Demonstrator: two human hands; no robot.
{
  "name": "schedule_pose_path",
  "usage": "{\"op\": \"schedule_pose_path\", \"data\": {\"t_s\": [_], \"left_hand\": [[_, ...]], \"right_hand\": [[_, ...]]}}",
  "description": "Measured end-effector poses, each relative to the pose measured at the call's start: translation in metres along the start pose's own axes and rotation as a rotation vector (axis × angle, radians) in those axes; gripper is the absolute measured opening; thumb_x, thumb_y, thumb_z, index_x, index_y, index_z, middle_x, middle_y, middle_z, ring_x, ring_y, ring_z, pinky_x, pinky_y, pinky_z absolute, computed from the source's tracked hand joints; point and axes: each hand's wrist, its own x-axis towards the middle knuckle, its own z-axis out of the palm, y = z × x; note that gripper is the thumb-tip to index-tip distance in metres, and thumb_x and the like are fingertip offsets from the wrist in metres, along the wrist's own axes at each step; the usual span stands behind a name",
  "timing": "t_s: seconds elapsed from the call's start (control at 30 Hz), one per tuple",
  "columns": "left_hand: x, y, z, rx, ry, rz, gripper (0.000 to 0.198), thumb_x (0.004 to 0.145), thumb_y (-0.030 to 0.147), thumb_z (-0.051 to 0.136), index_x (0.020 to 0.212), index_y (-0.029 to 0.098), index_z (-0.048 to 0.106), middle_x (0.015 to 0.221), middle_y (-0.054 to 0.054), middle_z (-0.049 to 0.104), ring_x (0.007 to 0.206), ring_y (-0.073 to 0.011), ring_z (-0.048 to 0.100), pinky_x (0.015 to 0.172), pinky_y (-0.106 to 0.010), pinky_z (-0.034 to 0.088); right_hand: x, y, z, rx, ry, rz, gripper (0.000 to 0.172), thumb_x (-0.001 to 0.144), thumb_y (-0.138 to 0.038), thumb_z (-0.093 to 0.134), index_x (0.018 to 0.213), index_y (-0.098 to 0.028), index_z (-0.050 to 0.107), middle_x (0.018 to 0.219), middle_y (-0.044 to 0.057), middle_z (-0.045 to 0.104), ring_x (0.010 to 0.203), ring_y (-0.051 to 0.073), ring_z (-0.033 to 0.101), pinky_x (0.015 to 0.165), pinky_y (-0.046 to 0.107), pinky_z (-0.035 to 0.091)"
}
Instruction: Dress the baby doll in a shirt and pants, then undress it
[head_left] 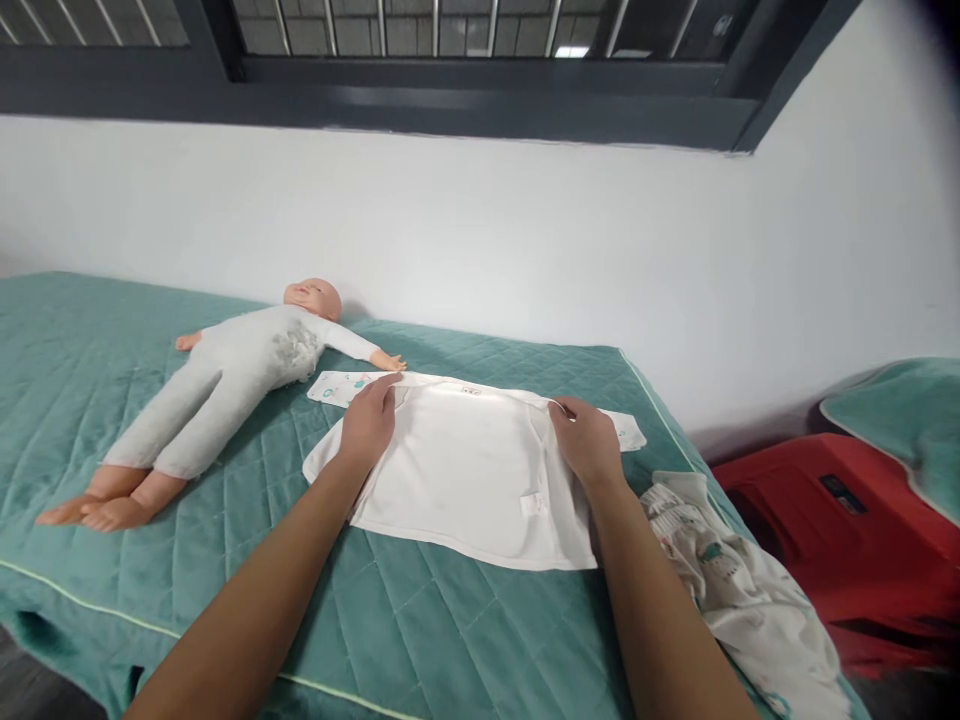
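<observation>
A small white baby shirt [465,470] lies spread on the green quilted cover, its plain inner side up and a tag near its lower right. Its printed sleeves stick out to the left and right. My left hand [369,415] is closed on the upper left edge of the shirt. At the upper right edge, my right hand [587,438] grips the cloth, with thumb and fingers bent together. To the left lies a baby doll [247,360] on its back, in a white cloth body with bare feet. One doll hand rests close to the shirt's left sleeve.
Crumpled printed baby clothing [739,590] lies at the right edge of the green quilted cover [420,630]. Beyond that edge stands a red plastic object [847,540] with green cloth [900,410] over it. A white wall [480,240] with a dark-framed window rises behind.
</observation>
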Motion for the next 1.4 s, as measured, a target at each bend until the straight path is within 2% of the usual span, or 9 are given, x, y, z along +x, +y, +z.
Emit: {"op": "schedule_pose_path", "data": {"t_s": [0.3, 0.73, 0.9, 0.97, 1.03, 1.13, 1.27, 1.33, 1.4], "left_hand": [[0.000, 0.005, -0.004, -0.048, 0.051, -0.067, 0.038, 0.094, 0.026, 0.038, 0.124, 0.020, 0.061, 0.121, -0.007, 0.069, 0.114, -0.0259, 0.063, 0.101, -0.042, 0.047], [0.001, -0.007, 0.005, 0.022, 0.051, 0.146, 0.035, 0.090, 0.025, 0.048, 0.121, 0.019, 0.062, 0.126, -0.008, 0.066, 0.121, -0.0233, 0.058, 0.109, -0.041, 0.043], [-0.013, 0.019, -0.004, 0.021, 0.089, 0.293, 0.030, 0.091, 0.021, 0.044, 0.113, 0.018, 0.065, 0.128, -0.007, 0.065, 0.124, -0.0209, 0.056, 0.110, -0.039, 0.042], [-0.023, 0.039, -0.005, 0.037, 0.022, 0.284, 0.031, 0.092, 0.018, 0.042, 0.113, 0.018, 0.065, 0.128, -0.007, 0.065, 0.124, -0.0201, 0.056, 0.110, -0.038, 0.042], [-0.031, 0.059, -0.001, 0.070, -0.136, 0.257, 0.033, 0.090, 0.014, 0.042, 0.113, 0.018, 0.065, 0.124, -0.007, 0.067, 0.119, -0.0195, 0.059, 0.106, -0.036, 0.045], [-0.031, 0.078, 0.014, 0.172, -0.352, 0.214, 0.032, 0.086, 0.011, 0.044, 0.110, 0.015, 0.065, 0.117, -0.009, 0.069, 0.112, -0.0199, 0.062, 0.099, -0.032, 0.048], [-0.014, 0.081, 0.034, 0.263, -0.336, 0.099, 0.032, 0.089, 0.015, 0.043, 0.115, 0.014, 0.062, 0.134, -0.012, 0.059, 0.128, -0.0256, 0.050, 0.112, -0.044, 0.035], [-0.007, 0.076, 0.040, 0.271, -0.309, 0.073, 0.035, 0.093, 0.020, 0.039, 0.122, 0.014, 0.058, 0.142, -0.012, 0.052, 0.134, -0.0276, 0.043, 0.116, -0.050, 0.027], [-0.003, 0.071, 0.042, 0.275, -0.304, 0.055, 0.039, 0.095, 0.027, 0.038, 0.129, 0.014, 0.054, 0.145, -0.013, 0.049, 0.135, -0.0281, 0.041, 0.115, -0.050, 0.029]], "right_hand": [[0.004, 0.006, 0.001, 0.099, 0.013, -0.007, 0.032, 0.089, -0.034, 0.047, 0.105, -0.023, 0.073, 0.109, 0.005, 0.074, 0.100, 0.021, 0.065, 0.090, 0.031, 0.044], [0.007, 0.006, 0.006, 0.160, -0.040, -0.050, 0.033, 0.087, -0.028, 0.050, 0.113, -0.020, 0.069, 0.122, 0.007, 0.068, 0.112, 0.022, 0.062, 0.099, 0.036, 0.046], [-0.013, -0.017, -0.013, 0.220, 0.007, -0.185, 0.036, 0.088, -0.036, 0.054, 0.120, -0.022, 0.064, 0.130, 0.007, 0.063, 0.120, 0.023, 0.057, 0.106, 0.042, 0.042], [-0.029, -0.035, -0.012, 0.275, -0.040, -0.276, 0.037, 0.090, -0.038, 0.052, 0.122, -0.023, 0.062, 0.132, 0.006, 0.063, 0.122, 0.022, 0.056, 0.108, 0.041, 0.041], [-0.043, -0.056, -0.001, 0.255, -0.130, -0.321, 0.041, 0.091, -0.037, 0.050, 0.128, -0.021, 0.058, 0.135, 0.007, 0.060, 0.126, 0.022, 0.054, 0.110, 0.040, 0.038], [-0.050, -0.085, 0.030, 0.062, -0.246, -0.256, 0.047, 0.090, -0.025, 0.048, 0.136, -0.015, 0.052, 0.140, 0.010, 0.057, 0.130, 0.022, 0.050, 0.111, 0.035, 0.036], [-0.035, -0.104, 0.065, -0.100, -0.205, -0.068, 0.043, 0.087, -0.017, 0.046, 0.127, -0.008, 0.057, 0.134, 0.018, 0.059, 0.125, 0.029, 0.051, 0.107, 0.041, 0.035], [-0.027, -0.102, 0.072, -0.125, -0.149, -0.030, 0.043, 0.089, -0.021, 0.046, 0.129, -0.009, 0.056, 0.138, 0.018, 0.055, 0.130, 0.032, 0.045, 0.110, 0.045, 0.030], [-0.023, -0.095, 0.074, -0.159, -0.101, -0.032, 0.043, 0.091, -0.026, 0.046, 0.131, -0.013, 0.055, 0.143, 0.015, 0.051, 0.133, 0.031, 0.041, 0.113, 0.045, 0.025]]}}
